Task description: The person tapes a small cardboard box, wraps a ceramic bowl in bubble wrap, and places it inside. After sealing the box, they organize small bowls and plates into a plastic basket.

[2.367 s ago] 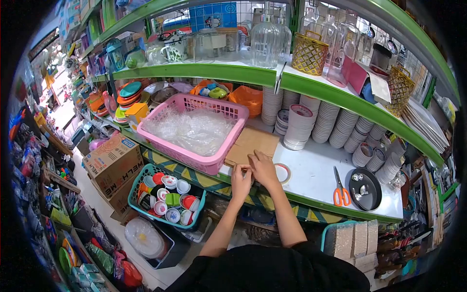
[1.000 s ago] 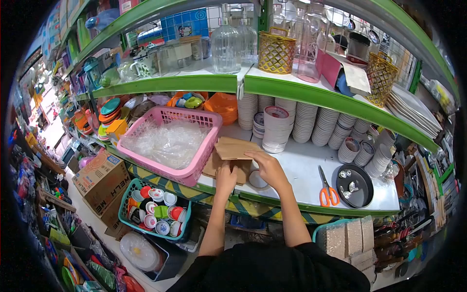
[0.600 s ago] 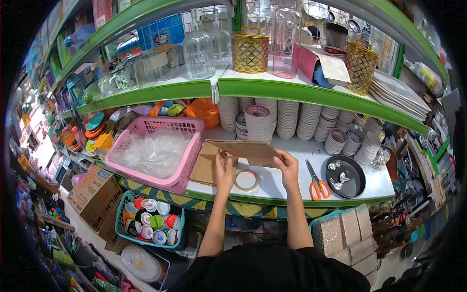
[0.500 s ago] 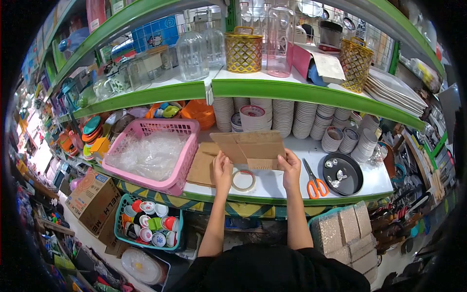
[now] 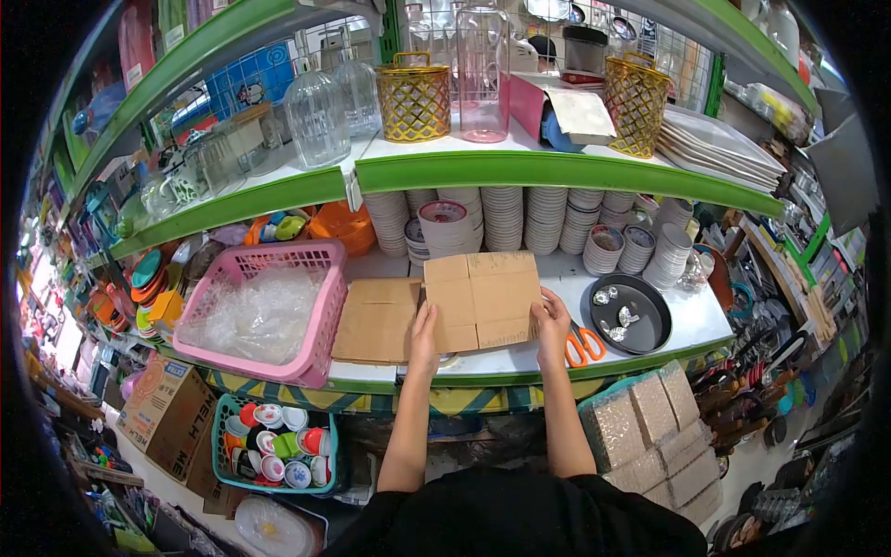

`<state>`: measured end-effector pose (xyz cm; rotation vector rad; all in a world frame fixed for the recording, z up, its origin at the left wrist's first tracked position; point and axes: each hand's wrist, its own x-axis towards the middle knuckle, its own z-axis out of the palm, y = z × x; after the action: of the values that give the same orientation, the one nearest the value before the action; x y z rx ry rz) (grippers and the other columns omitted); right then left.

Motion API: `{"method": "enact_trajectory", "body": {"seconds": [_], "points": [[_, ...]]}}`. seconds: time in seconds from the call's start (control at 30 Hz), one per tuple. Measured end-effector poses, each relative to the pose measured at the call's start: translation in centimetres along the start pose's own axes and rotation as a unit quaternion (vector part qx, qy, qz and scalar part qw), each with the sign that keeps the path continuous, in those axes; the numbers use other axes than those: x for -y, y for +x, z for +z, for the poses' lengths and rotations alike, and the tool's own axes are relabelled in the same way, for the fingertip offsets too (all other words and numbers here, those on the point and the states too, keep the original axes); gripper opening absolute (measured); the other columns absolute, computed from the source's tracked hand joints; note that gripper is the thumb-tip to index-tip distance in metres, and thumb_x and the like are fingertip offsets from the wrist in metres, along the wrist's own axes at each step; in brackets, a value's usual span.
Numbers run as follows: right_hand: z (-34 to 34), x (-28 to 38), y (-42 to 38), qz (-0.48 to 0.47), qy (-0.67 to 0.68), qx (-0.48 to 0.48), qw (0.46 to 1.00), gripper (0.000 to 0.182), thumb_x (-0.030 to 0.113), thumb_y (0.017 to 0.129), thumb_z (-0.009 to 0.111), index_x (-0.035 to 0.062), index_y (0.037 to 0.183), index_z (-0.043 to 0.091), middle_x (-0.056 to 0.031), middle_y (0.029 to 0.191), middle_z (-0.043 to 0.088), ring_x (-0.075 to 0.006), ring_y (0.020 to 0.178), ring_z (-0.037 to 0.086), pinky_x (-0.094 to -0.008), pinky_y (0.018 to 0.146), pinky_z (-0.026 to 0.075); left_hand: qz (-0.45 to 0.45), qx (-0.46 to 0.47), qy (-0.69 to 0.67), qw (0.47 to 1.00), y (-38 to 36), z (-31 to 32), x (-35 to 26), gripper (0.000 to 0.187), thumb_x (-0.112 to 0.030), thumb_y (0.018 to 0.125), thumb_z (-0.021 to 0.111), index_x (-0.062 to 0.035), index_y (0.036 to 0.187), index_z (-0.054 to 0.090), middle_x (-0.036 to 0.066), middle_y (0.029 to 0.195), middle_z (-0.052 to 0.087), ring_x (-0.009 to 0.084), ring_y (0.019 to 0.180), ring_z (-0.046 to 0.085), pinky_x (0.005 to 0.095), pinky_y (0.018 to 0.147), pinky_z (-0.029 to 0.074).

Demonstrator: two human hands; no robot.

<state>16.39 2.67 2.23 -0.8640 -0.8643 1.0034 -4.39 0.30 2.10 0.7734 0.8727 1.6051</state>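
Just right of the pink basket, over the white tabletop, the left hand and right hand grasp a creased cardboard sheet by its opposite side edges, its broad face toward the camera. Between the pink basket and that sheet, a flat cardboard piece lies on the tabletop. Farther right of the basket, past the right hand, are scissors with orange handles, then a round black pan holding small shiny, crumpled-looking pieces. Clear crinkled plastic fills the basket; stacked white bowls stand behind the sheet.
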Motion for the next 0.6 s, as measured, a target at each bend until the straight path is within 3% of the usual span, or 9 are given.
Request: {"method": "enact_trajectory", "body": {"seconds": [0.03,0.1,0.13,0.23,0.27,0.37,0.47,0.53,0.6], "points": [[-0.1,0.0,0.0,-0.001,-0.001,-0.002,1.0,0.035,0.005,0.086,0.059,-0.0041,0.119,0.053,-0.0082,0.097,0.064,-0.0138,0.088,0.059,-0.0262,0.077,0.046,-0.047,0.019,-0.06,0.997,-0.1,0.2,-0.1,0.046,-0.03,0.098,0.044,-0.0034,0.136,0.039,0.007,0.134,0.046,0.0175,0.124,0.042,0.0318,0.1,0.035],[0.2,0.1,-0.3,-0.019,-0.183,0.019,0.983,0.045,0.018,0.085,0.065,-0.0046,0.121,0.051,-0.0101,0.103,0.063,-0.0159,0.092,0.058,-0.0278,0.08,0.046,-0.077,0.05,-0.102,0.991,-0.3,0.4,-0.1,0.048,-0.031,0.099,0.043,-0.005,0.138,0.035,0.006,0.137,0.043,0.018,0.126,0.041,0.0329,0.101,0.035],[0.3,0.4,-0.7,-0.014,-0.194,0.058,0.979,0.064,0.033,0.083,0.068,-0.0083,0.127,0.045,-0.0154,0.114,0.059,-0.0199,0.102,0.056,-0.0291,0.088,0.044,-0.105,0.079,-0.143,0.981,-0.4,0.5,0.0,0.051,-0.033,0.099,0.041,-0.0066,0.141,0.031,0.006,0.14,0.04,0.0185,0.128,0.039,0.034,0.102,0.035],[1.1,0.7,-1.5,0.044,-0.151,0.079,0.984,0.076,0.038,0.084,0.066,-0.0128,0.132,0.037,-0.0209,0.123,0.053,-0.0229,0.111,0.053,-0.0283,0.093,0.041,-0.089,0.086,-0.094,0.988,0.1,0.5,1.6,0.056,-0.044,0.098,0.035,-0.0106,0.143,0.029,0.006,0.14,0.041,0.0222,0.128,0.04,0.0386,0.104,0.034],[1.0,0.5,-1.5,0.059,-0.156,0.109,0.98,0.084,0.048,0.086,0.06,-0.0119,0.137,0.03,-0.0214,0.132,0.046,-0.0222,0.118,0.047,-0.0286,0.101,0.033,-0.089,0.086,-0.095,0.988,0.2,0.4,2.2,0.056,-0.044,0.098,0.035,-0.0106,0.143,0.029,0.006,0.14,0.041,0.0222,0.128,0.04,0.0386,0.104,0.034],[0.7,-0.3,-1.5,0.064,-0.186,0.121,0.973,0.086,0.051,0.087,0.057,-0.0117,0.138,0.028,-0.0223,0.133,0.045,-0.0237,0.12,0.046,-0.0299,0.104,0.03,-0.08,0.13,-0.099,0.983,0.0,0.9,2.8,0.058,-0.046,0.098,0.034,-0.0111,0.143,0.028,0.006,0.141,0.04,0.0221,0.129,0.038,0.0387,0.106,0.031],[1.5,1.8,-2.4,0.094,-0.165,0.149,0.97,0.081,0.052,0.089,0.051,-0.0093,0.138,0.031,-0.0212,0.137,0.042,-0.0245,0.124,0.043,-0.0297,0.105,0.028,-0.076,0.139,-0.06,0.986,-1.0,2.0,1.8,0.063,-0.048,0.098,0.031,-0.0101,0.147,0.019,0.007,0.147,0.03,0.0216,0.135,0.03,0.0386,0.109,0.026],[1.0,1.1,-1.8,0.106,-0.146,0.183,0.967,0.077,0.052,0.09,0.049,-0.0063,0.137,0.034,-0.0188,0.138,0.041,-0.0239,0.125,0.042,-0.0303,0.105,0.029,-0.024,0.142,0.01,0.99,-1.9,3.5,1.0,0.068,-0.049,0.098,0.029,-0.0097,0.149,0.006,0.008,0.154,0.011,0.0228,0.141,0.014,0.0382,0.112,0.017],[1.0,1.6,-1.9,0.118,-0.126,0.216,0.961,0.073,0.052,0.091,0.048,-0.0032,0.137,0.036,-0.0163,0.14,0.04,-0.0233,0.127,0.04,-0.031,0.105,0.029,0.011,0.149,0.072,0.986,-2.0,4.1,1.5,0.069,-0.049,0.098,0.029,-0.0099,0.148,0.003,0.01,0.154,0.008,0.0247,0.141,0.01,0.0393,0.113,0.014]]}}
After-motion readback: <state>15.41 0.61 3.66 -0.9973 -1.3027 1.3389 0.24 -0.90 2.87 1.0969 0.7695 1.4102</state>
